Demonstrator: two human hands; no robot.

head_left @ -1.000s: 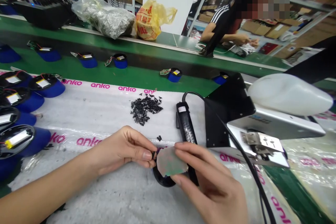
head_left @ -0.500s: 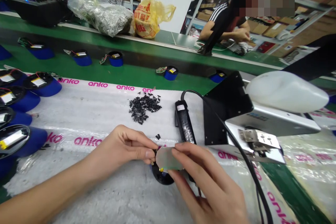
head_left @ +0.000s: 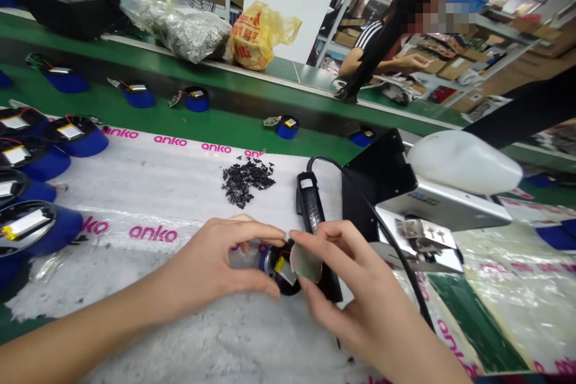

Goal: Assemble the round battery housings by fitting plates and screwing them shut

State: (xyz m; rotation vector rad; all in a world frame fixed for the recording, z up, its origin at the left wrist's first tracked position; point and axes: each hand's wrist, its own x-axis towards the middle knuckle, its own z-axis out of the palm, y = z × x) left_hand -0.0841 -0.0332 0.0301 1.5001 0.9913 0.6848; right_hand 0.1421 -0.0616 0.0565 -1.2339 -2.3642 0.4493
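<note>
In my right hand (head_left: 355,288), a thin, pale greenish plate with a rounded edge (head_left: 306,262) is pinched between thumb and fingers, tilted over the right side of a round blue housing (head_left: 266,259). The housing has a black rim, and a white battery (head_left: 286,273) with yellow tape shows inside it. My left hand (head_left: 234,258) is open, thumb and fingers spread around the housing's left side; whether they touch it I cannot tell. Just behind lies a black handheld tool, probably an electric screwdriver (head_left: 311,201), partly hidden by my right hand.
A pile of small black pieces (head_left: 247,180) lies on the white foam sheet (head_left: 180,192). Several blue housings (head_left: 78,137) stand at left, more on the green belt (head_left: 234,117). At right is a metal machine (head_left: 459,207) with a cable (head_left: 396,249). Across the belt, a person's arm (head_left: 355,60) shows.
My left hand has gone from a pinch at the plate's left edge to spread fingers around the housing. The plate in my right hand has tilted and shifted right, baring the battery.
</note>
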